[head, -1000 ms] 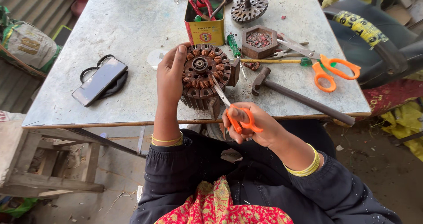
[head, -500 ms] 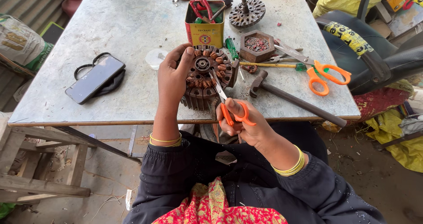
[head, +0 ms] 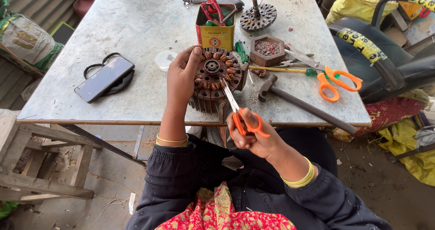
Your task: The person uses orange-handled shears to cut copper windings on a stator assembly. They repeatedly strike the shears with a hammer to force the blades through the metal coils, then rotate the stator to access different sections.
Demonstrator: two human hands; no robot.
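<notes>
The wound stator sits at the frame's centre on the surface's near edge, your left hand clamped around its left side. Just below, your right hand is closed through the orange-handled scissors, blades on the windings. A hammer lies to the right.

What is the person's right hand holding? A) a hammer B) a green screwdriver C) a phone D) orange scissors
D: the right hand grips the orange scissors, with the blades pointed into the round motor part that the left hand steadies at the table edge; the hammer lies untouched on the table.
</notes>
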